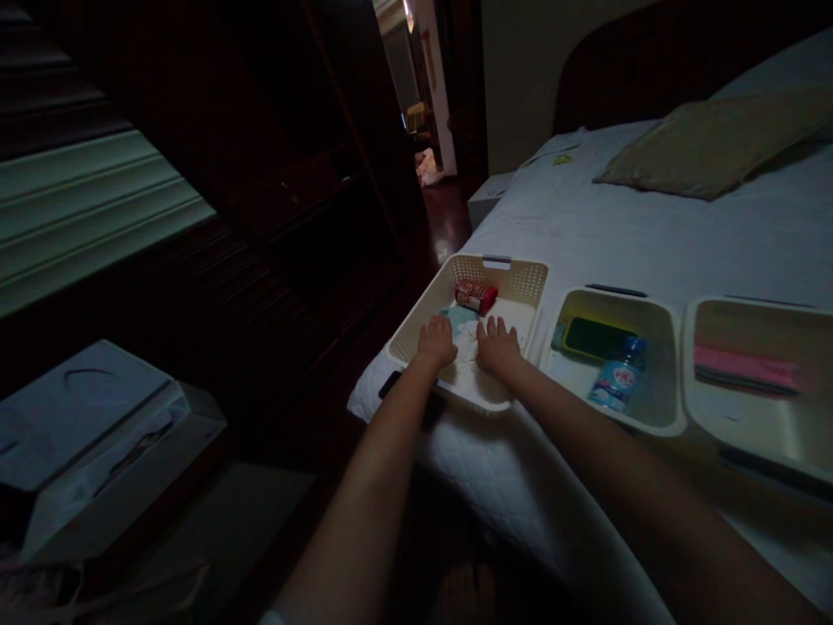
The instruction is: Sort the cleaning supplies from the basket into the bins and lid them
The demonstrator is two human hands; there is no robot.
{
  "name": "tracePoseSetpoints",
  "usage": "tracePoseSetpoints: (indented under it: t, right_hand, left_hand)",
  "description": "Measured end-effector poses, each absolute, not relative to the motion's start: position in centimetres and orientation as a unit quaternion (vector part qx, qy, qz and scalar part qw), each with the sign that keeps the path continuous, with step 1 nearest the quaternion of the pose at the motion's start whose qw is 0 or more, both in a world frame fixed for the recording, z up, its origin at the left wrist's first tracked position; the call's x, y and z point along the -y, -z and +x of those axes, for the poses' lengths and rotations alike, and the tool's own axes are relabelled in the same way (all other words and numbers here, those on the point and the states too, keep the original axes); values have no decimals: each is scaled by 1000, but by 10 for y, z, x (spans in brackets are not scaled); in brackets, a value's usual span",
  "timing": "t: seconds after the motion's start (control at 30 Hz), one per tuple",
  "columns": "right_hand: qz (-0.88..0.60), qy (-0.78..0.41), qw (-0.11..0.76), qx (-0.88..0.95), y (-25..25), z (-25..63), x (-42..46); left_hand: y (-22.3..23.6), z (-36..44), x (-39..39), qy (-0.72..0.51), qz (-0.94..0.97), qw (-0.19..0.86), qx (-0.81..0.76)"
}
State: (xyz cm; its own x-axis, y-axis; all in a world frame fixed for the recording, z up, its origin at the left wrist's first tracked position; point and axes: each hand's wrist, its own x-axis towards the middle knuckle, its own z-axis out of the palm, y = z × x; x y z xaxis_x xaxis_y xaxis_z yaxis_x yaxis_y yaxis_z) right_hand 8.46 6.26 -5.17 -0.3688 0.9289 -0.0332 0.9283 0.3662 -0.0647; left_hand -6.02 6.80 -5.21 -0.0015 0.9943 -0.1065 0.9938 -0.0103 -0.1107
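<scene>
Over the near half of a cream perforated basket (535, 304) I have both hands lowered. My left hand (437, 340) is on the left side, fingers stretched forward. On the right, my right hand (499, 347) has its fingers apart. Between them lies a white crumpled piece (467, 334), perhaps tissue or cloth; whether my fingertips touch it I cannot tell. Just beyond, a pale blue-green cloth (457, 318) lies flat in the basket. A red packet (475, 296) with light print rests behind that cloth.
Right of the basket, a second bin (657, 408) holds a blue-capped bottle (617, 379) and a yellow-edged dark green item (595, 338). A third bin (807, 434) contains a folded pink cloth (745, 366). All sit on the bed (651, 252). A white box (84, 417) stands lower left.
</scene>
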Motion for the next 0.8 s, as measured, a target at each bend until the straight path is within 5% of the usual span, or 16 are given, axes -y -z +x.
tracePoseSetpoints:
  t: [0.8]
  right_hand:
    - [-586,-117,-97,796,68,57,-138]
  left_hand:
    - [96,-81,-139,-85,-746,-9,661]
